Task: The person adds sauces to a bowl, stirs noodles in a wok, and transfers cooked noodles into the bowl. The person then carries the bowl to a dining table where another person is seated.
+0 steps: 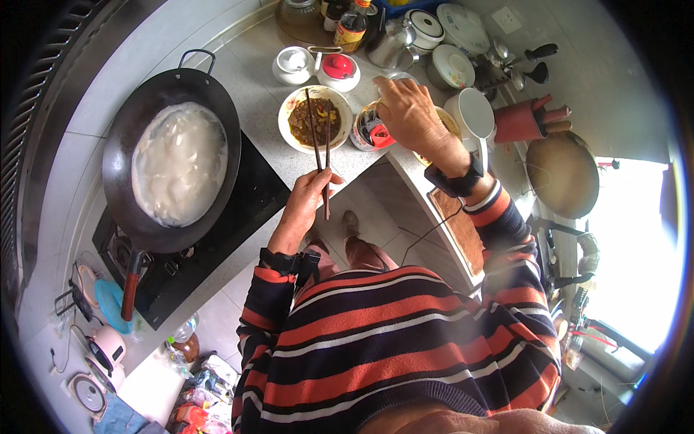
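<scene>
My left hand (pixel 304 199) grips a pair of dark chopsticks (pixel 313 129). Their far ends reach over a patterned bowl (pixel 284 128) of brown chopped food (pixel 298 117) in oily sauce, close to the counter's edge. Right of the bowl, my right hand (pixel 411 115) is above a round printed container (pixel 360 130) with something red (pixel 383 135) and dark inside. Its fingers are bent, and whether they hold anything is hidden. Another bowl (pixel 451 123) is partly covered by my right wrist.
A wok (pixel 120 163) with whitish liquid stands on the black gas hob (pixel 255 179) at left. Behind the bowl are two white lidded pots (pixel 293 68), a sauce bottle (pixel 351 30) and a metal kettle (pixel 391 46). A white saucepan (pixel 476 114) and red knife block (pixel 518 122) stand right.
</scene>
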Demonstrator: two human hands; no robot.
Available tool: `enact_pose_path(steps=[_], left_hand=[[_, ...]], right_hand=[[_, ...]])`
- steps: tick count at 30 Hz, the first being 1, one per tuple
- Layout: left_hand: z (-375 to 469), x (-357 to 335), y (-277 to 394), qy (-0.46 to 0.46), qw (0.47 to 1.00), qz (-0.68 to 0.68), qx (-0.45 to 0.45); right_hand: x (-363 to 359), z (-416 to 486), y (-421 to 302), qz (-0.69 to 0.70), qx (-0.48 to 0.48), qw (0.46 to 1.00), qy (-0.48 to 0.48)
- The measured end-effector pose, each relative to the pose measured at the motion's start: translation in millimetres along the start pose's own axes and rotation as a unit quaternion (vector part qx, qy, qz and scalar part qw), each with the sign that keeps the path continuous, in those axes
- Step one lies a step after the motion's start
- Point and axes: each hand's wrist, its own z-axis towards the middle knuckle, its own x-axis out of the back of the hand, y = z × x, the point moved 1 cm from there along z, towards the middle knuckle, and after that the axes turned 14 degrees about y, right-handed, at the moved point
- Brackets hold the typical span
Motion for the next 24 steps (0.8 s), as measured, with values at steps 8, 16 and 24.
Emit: enact_pose_path(steps=[8,16,24], left_hand=[[3,-1,-2,0.004,1.000,-0.002,0.005],[5,-3,-2,-0.005,1.000,-0.009,0.007],[5,1,-6,0.005,1.000,-0.013,0.015]], right_hand=[[23,-1,29,0.247,-0.087,0.952,-0.162],[16,3,38,0.162,-0.044,0.964,-0.205],[39,1,32,0.165,-0.107,0.966,-0.169]])
